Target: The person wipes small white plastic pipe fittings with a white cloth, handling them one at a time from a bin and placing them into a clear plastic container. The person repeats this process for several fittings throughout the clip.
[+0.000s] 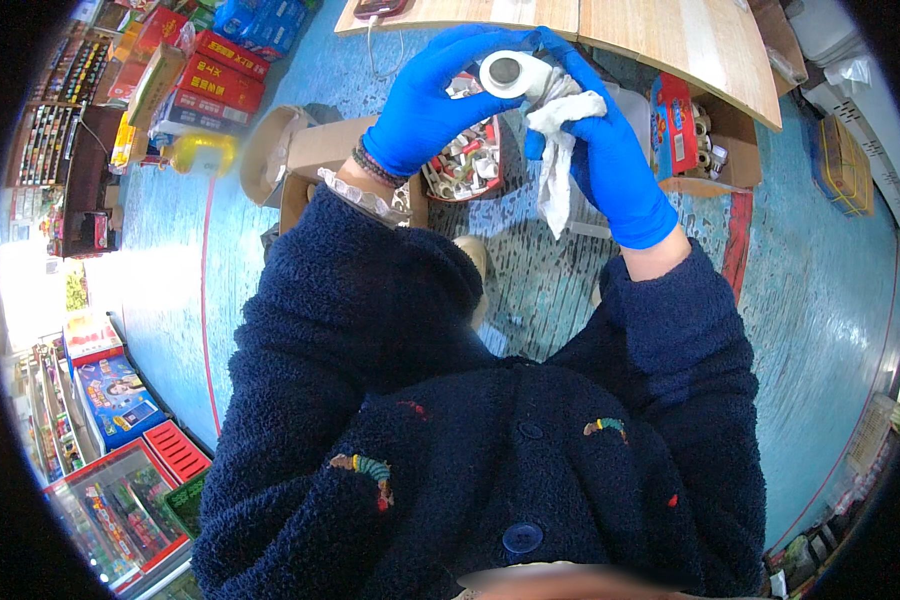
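Navy coat (460, 450) sleeves are seen nearest, both arms being stretched forward. By the left hand (425, 110), a white fitting (530, 78) is gripped at its round, grey-faced end; its thumb is set below and its fingers are curled over the top, so little gap is left. By the right hand (620, 175), a cloth (565, 125) is pinched between thumb and fingers and pressed round the fitting's narrower part, with a loose tail left hanging. For a good wipe, the round end is best held firmly on the left while the cloth is drawn round the neck with even pressure; the tail would be better gathered in, since it could be snagged.

The fitting is held off the surface, beside the near edge of the tabletop (670, 35), left of that edge's middle. Below the hands, small parts (460, 165) are heaped in a tub, flanked on the left by a carton (335, 143). Near the tabletop's left corner, a phone (380, 7) is laid; under its right corner, a red box (675, 112) is stood.
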The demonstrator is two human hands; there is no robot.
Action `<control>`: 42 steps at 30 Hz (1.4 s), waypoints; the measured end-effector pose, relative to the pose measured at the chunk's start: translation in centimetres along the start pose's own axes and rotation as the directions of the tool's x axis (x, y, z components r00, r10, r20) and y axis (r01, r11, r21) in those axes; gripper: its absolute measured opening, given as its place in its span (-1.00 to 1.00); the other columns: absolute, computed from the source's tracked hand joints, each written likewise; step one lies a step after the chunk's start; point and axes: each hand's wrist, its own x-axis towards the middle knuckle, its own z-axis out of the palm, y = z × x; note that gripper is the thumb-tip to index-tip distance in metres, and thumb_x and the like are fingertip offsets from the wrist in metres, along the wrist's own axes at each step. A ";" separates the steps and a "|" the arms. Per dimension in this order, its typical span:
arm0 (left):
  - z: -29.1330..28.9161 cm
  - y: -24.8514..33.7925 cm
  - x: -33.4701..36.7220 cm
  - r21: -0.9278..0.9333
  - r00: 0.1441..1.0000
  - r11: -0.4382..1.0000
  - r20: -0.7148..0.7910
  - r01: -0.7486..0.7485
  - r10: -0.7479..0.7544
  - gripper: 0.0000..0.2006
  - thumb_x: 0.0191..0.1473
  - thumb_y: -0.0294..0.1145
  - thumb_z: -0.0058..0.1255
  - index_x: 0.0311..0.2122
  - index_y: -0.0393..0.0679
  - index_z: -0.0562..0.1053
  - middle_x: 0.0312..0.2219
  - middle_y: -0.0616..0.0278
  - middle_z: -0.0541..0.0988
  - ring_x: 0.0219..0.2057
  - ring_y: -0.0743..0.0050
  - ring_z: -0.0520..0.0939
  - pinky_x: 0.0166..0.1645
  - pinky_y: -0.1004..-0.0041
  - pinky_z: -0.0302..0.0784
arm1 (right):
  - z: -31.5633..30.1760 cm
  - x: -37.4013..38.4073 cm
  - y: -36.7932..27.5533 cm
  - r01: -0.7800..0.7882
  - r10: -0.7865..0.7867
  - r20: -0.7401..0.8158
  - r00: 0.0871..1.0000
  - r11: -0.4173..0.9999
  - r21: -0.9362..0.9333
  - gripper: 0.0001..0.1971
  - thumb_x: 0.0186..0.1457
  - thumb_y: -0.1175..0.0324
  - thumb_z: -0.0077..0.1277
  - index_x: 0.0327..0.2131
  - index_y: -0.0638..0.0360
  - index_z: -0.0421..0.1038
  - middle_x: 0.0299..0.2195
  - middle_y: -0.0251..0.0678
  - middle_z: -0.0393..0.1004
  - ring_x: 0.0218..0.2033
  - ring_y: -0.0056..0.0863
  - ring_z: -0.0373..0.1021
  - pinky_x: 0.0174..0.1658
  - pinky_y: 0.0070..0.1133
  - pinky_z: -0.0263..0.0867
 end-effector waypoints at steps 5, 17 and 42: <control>-0.3 -0.9 -0.2 -0.388 0.934 0.906 -0.232 0.168 -0.273 -0.56 -0.09 -0.59 0.06 -0.03 -0.20 0.31 -0.06 0.10 0.41 -0.06 0.32 0.45 -0.04 0.42 0.40 | -1.6 0.8 -0.2 0.202 -0.274 -0.153 0.949 0.906 -0.371 -0.52 0.07 0.30 -0.20 0.12 0.05 0.13 -0.11 -0.17 0.37 -0.15 -0.43 0.36 -0.06 -0.56 0.30; 1.3 -4.3 -1.0 -0.469 0.947 0.845 -0.053 0.256 -0.316 -0.54 -0.03 -0.10 0.01 -0.04 -0.12 0.33 -0.16 0.14 0.47 -0.16 0.31 0.49 -0.16 0.41 0.43 | -4.0 1.9 -0.3 0.119 -0.107 -0.215 0.971 0.992 0.042 -0.60 0.17 0.20 -0.21 0.06 0.08 0.20 -0.10 -0.28 0.35 -0.12 -0.54 0.32 -0.08 -0.60 0.26; 5.4 -2.8 -1.1 -0.522 0.881 0.716 0.183 0.463 -0.436 -0.56 0.08 -0.37 -0.08 0.09 -0.04 0.19 -0.23 0.17 0.47 -0.27 0.44 0.54 -0.27 0.52 0.53 | -0.4 1.6 1.7 0.326 -0.473 0.171 0.864 0.267 -0.907 -0.68 -0.10 0.37 0.09 -0.18 0.02 0.38 -0.13 -0.20 0.29 -0.12 -0.24 0.30 -0.07 -0.44 0.25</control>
